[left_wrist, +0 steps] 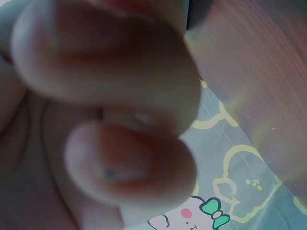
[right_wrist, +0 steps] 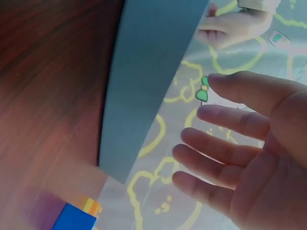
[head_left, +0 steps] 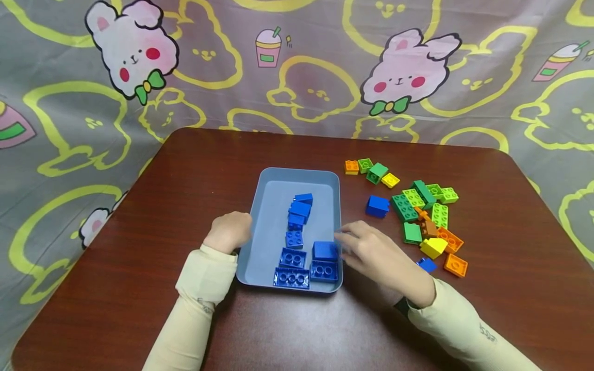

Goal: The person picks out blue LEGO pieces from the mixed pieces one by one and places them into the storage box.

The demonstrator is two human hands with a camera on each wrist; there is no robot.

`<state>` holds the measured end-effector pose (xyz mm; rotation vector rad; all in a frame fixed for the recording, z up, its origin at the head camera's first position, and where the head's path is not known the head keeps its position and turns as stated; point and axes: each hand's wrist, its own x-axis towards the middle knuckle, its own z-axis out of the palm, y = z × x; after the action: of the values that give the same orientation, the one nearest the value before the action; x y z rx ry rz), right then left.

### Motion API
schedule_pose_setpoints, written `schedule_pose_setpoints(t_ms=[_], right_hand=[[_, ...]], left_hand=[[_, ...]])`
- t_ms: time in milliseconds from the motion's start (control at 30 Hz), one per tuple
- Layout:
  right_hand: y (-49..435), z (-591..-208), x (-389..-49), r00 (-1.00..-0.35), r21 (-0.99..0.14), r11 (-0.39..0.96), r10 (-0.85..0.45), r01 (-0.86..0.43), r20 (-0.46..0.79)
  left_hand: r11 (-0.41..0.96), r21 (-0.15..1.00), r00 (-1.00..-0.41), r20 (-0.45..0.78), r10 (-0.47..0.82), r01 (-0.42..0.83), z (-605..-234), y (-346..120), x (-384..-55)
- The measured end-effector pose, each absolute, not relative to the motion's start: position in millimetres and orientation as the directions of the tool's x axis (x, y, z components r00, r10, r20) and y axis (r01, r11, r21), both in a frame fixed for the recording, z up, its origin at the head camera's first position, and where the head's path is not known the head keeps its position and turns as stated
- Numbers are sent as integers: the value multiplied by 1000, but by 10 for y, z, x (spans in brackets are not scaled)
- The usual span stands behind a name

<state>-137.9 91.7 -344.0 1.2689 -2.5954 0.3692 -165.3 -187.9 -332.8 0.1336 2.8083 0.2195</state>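
Note:
A grey-blue tray lies on the table with several blue toy bricks in it, some studs up and some upside down. My left hand grips its left rim; the curled fingers fill the left wrist view. Beside the right rim is my right hand, fingers spread and slightly bent, holding nothing. The right wrist view shows its bare palm near the tray's outer wall. A loose blue brick lies on the table beyond that hand.
Right of the tray is a scattered pile of green bricks, yellow bricks and orange bricks, with a small blue brick at its near side. A patterned cloth hangs behind the brown table.

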Motion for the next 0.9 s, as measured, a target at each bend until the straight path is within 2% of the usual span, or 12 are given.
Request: schedule_pose_setpoints(t_ms=[167, 433, 667, 767, 900], right_hand=[[991, -3433, -1367, -618, -127, 609, -737, -783, 274], [1140, -3285, -1315, -693, -108, 685, -712, -721, 114], [1274, -3285, -1314, -725, -104, 720, -688, -686, 12], [1370, -3314, -1311, -736, -104, 732, -677, -674, 8], [1482, -3357, -1298, -743, -119, 734, -666, -669, 63]], left_hand=[[984, 167, -942, -315, 117, 66, -3336, -1877, -1656], [984, 169, -938, -327, 113, 59, -3329, -1889, -1662], [985, 162, -938, -327, 114, 63, -3325, -1921, -1649], [984, 164, -939, -320, 124, 74, -3325, -1911, -1657], [983, 166, -936, -327, 127, 76, -3323, -1888, -1670]])
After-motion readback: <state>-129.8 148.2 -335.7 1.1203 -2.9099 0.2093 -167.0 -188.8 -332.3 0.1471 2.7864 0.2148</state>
